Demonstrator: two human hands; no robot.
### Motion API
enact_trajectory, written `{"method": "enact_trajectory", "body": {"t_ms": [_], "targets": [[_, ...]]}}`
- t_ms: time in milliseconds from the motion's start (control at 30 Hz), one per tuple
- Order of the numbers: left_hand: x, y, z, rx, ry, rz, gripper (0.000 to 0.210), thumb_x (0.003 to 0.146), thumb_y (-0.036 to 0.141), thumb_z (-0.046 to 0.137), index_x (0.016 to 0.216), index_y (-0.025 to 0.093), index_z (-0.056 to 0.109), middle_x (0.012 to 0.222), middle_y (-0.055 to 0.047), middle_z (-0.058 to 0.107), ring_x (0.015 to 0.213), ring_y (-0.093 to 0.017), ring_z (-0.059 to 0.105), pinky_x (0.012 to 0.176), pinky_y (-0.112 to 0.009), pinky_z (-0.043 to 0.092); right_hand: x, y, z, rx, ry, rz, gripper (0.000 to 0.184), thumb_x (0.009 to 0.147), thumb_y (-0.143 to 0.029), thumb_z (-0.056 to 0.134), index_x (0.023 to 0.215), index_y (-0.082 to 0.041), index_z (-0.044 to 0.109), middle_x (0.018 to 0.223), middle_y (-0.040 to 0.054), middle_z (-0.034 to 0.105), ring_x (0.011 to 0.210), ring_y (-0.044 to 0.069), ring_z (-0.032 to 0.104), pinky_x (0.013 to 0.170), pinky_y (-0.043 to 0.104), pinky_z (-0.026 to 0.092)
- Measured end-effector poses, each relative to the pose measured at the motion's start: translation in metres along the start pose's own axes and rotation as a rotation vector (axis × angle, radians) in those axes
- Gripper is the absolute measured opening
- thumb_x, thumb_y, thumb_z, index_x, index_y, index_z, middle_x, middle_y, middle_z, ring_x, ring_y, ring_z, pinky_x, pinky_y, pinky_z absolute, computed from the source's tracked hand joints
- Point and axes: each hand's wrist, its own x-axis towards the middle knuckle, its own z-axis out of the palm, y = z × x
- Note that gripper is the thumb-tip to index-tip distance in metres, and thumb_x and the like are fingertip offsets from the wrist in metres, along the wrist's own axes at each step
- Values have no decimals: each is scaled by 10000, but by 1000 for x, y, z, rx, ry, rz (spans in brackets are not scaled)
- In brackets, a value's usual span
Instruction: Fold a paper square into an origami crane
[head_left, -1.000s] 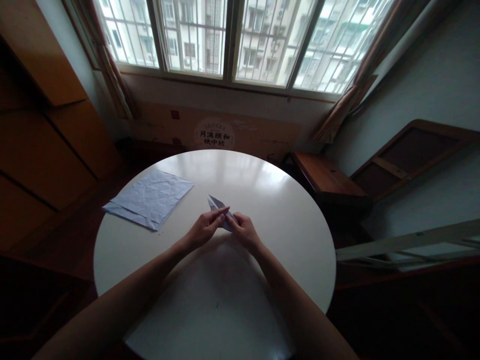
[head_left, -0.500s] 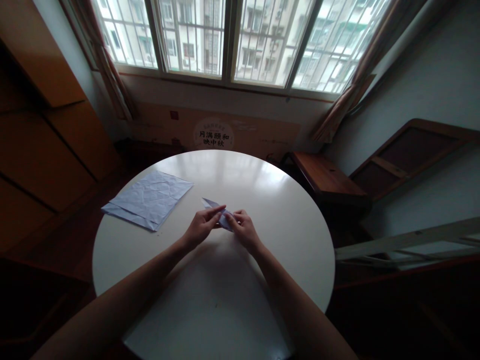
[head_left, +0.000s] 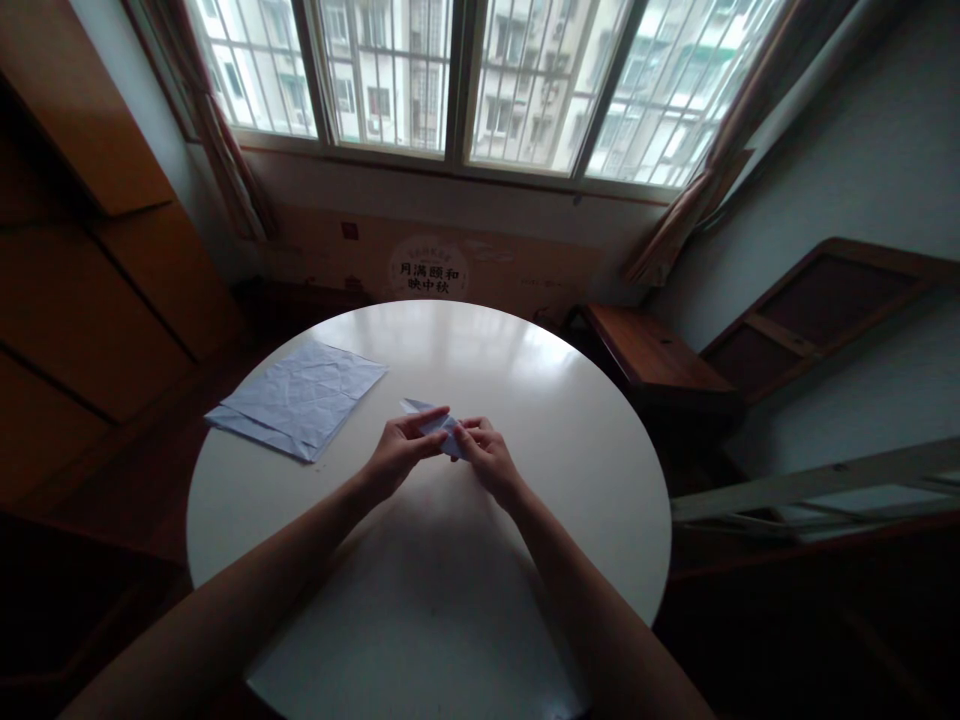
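Note:
A small folded piece of paper [head_left: 454, 444], pale bluish-white, is held between my two hands above the middle of the table. My left hand [head_left: 399, 452] grips its left part, the fingers lying along the back and the thumb at the front. One pointed end of the paper sticks out beyond those fingers. On the other side, my right hand [head_left: 489, 457] pinches the right edge between thumb and bent fingers. Both hands cover parts of the folds. To the left lies a larger creased sheet of paper [head_left: 304, 395], flat on the tabletop.
The round white table [head_left: 585, 480] fills the centre. Behind it, a printed cardboard panel [head_left: 525, 265] stands below the barred window [head_left: 390, 80]. A brown wooden stool-like piece [head_left: 652, 345] is at the right, and orange cabinets [head_left: 135, 290] stand at the left.
My left thumb and fingers have shifted slightly on the folded paper, showing more of its front. The right hand keeps its pinch almost in place. The larger sheet lies still.

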Motion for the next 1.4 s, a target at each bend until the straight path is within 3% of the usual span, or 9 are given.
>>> {"method": "enact_trajectory", "body": {"t_ms": [367, 767, 1200, 1400], "targets": [[0, 1, 0, -44, -24, -12, 608, 551, 176, 857, 1125, 108, 667, 864, -101, 734, 747, -174, 679, 726, -303, 544, -1, -2, -1, 80, -21, -22, 492, 759, -624, 592, 624, -167, 714, 928, 78, 503, 840, 170, 528, 712, 303, 497], [-2, 7, 3, -5, 11, 8, 586, 564, 218, 855, 1109, 100, 674, 909, -126, 736, 814, -218, 691, 814, -397, 550, -2, 0, 0, -55, -12, -128, 498, 834, -582, 522, 614, -164, 678, 844, 62, 522, 770, 151, 537, 646, 274, 477], [1, 4, -1, 67, 18, 36, 569, 574, 233, 849, 1102, 108, 680, 938, -126, 736, 838, -217, 690, 835, -390, 548, -3, -3, -1, -152, -15, -146, 514, 868, -565, 473, 583, -161, 615, 679, 24, 532, 606, 123, 518, 575, 251, 408], [1, 5, -1, 184, 17, 143, 561, 586, 248, 838, 1107, 115, 676, 902, -98, 737, 805, -210, 686, 799, -374, 559, -3, 0, -2, -150, -13, -139, 495, 877, -548, 467, 613, -161, 626, 681, 24, 536, 592, 121, 529, 558, 248, 409]]}}
